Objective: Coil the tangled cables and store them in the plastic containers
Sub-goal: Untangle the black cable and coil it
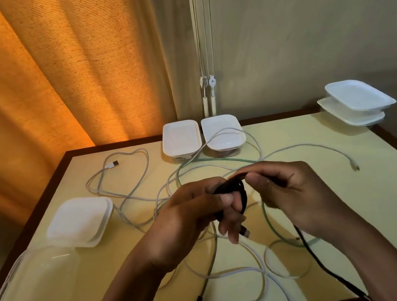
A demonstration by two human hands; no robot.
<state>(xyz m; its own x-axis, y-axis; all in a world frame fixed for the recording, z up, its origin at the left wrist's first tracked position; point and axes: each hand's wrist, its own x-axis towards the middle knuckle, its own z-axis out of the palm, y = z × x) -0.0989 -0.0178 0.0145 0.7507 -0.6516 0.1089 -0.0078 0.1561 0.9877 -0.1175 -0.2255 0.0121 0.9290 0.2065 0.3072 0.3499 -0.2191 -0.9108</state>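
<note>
- On the counter (370,202), white cables (111,165) and a green cable (269,219) lie tangled, uncoiled.
- Along its back edge, containers (180,137) show no cable stored.
- Mid-counter, left hand (189,216) grips the part-wound black cable (235,191); right hand (288,188) pinches its loose run.

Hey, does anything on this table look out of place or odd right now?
Yes. A white cable loops over the right-hand back container, and the two containers at the far right corner are stacked askew.
</note>
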